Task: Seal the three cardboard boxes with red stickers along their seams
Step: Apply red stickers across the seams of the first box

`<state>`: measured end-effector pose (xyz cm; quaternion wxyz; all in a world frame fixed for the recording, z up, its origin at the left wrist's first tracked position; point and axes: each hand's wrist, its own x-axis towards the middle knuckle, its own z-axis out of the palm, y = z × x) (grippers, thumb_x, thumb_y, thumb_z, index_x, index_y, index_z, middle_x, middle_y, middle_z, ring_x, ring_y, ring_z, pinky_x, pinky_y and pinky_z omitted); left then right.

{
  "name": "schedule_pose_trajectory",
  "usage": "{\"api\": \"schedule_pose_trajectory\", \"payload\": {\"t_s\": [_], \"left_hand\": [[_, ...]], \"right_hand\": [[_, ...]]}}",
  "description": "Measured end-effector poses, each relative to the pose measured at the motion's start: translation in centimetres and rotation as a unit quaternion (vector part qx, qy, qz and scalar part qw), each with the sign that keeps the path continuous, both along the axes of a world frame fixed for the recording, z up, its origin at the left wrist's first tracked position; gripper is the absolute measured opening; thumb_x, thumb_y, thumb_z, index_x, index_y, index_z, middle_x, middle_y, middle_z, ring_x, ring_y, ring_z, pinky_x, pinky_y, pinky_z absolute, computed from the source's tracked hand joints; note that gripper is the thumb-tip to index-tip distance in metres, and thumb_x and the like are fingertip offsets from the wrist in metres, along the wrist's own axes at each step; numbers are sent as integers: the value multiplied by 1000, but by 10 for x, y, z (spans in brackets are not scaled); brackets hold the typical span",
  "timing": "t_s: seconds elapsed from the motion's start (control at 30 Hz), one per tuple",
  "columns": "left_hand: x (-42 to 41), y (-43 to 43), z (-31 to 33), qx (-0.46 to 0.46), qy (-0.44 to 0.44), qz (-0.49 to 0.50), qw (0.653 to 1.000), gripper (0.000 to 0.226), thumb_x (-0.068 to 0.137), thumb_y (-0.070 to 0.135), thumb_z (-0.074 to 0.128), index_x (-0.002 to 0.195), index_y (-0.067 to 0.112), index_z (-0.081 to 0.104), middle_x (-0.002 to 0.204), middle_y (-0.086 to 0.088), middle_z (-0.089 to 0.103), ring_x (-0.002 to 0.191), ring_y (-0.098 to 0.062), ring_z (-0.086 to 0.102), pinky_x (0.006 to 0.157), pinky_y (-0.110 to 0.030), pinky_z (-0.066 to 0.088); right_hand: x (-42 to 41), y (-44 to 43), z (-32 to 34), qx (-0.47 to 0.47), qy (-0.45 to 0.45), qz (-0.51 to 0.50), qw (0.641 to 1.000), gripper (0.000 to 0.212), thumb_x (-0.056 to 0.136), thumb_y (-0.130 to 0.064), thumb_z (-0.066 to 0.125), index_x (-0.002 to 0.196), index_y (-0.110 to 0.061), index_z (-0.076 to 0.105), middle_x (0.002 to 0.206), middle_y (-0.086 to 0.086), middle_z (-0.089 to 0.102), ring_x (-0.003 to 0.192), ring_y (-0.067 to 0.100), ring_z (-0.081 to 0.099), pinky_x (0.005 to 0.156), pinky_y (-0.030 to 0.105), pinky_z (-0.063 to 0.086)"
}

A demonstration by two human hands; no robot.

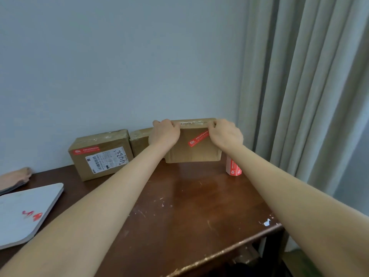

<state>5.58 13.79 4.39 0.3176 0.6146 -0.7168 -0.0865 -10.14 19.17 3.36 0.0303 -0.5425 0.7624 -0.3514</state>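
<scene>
A cardboard box [192, 150] stands on its edge at the back of the brown table, against the wall. A slanted red sticker [198, 139] is on the face turned toward me. My left hand [165, 131] grips its upper left corner and my right hand [226, 133] grips its upper right corner, fingers curled over the top edge. A second box [99, 154] with a white shipping label and a red sticker lies further left. A third box [139, 141] sits between them, partly hidden by my left arm.
A red and white pack of stickers [233, 166] stands on the table right of the held box. A white board [26, 210] with red marks lies at the left. Grey curtains [299, 86] hang at the right. The table's front edge [229, 250] runs diagonally at lower right.
</scene>
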Motion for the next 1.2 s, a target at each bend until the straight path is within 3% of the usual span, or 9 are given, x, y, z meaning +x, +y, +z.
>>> {"api": "schedule_pose_trajectory", "payload": {"t_s": [0.13,0.23,0.43,0.53,0.67,0.8,1.1,1.2], "left_hand": [[15,21,-11,13,-21,-19,1000,43,95,42,38,117,14,63,117,-17,60,89,-28,62,66,-32,44],[19,34,-19,19,-32,-25,999,43,96,43,39,116,13,62,125,-14,55,91,-26,62,66,-32,41],[27,39,-35,21,-27,-41,999,40,91,48,46,117,22,62,134,-5,50,105,-22,59,74,-32,46],[32,39,-40,14,-20,-49,999,34,89,47,50,114,27,62,132,-3,52,110,-20,57,80,-35,50],[37,37,-46,9,-17,-38,999,28,91,39,50,114,31,62,132,-2,51,104,-21,58,71,-30,42],[41,35,-50,-12,3,-20,1000,26,91,37,50,113,32,62,126,-1,53,102,-20,58,68,-29,41],[46,24,-59,-60,31,-16,998,24,93,33,51,114,32,62,123,3,55,106,-16,54,72,-27,37],[46,18,-62,-70,43,-16,997,24,93,31,50,114,32,62,123,5,54,101,-12,53,71,-26,36]], "right_hand": [[10,22,-14,31,2,-20,999,37,97,-29,27,87,-10,57,94,11,58,81,33,51,72,34,40],[13,33,-26,32,9,-19,999,38,96,-31,28,86,-11,58,98,12,62,82,34,55,72,35,43],[15,50,-36,33,17,1,999,38,97,-33,30,103,-17,63,103,8,63,81,27,50,85,39,44],[12,54,-39,29,4,24,999,38,98,-29,31,122,-21,59,120,6,61,101,29,54,87,38,41],[9,48,-48,4,-40,54,998,42,100,-29,33,138,-22,47,135,1,56,123,25,49,91,34,38],[7,40,-56,-27,-66,69,995,40,100,-31,35,136,-21,49,133,1,56,124,22,48,90,32,35],[11,14,-69,-89,-153,106,978,33,100,-29,41,129,-18,54,126,-2,59,117,16,53,91,30,43],[12,9,-73,-103,-138,120,978,31,100,-29,41,126,-21,55,123,-3,60,114,15,54,94,35,45]]}}
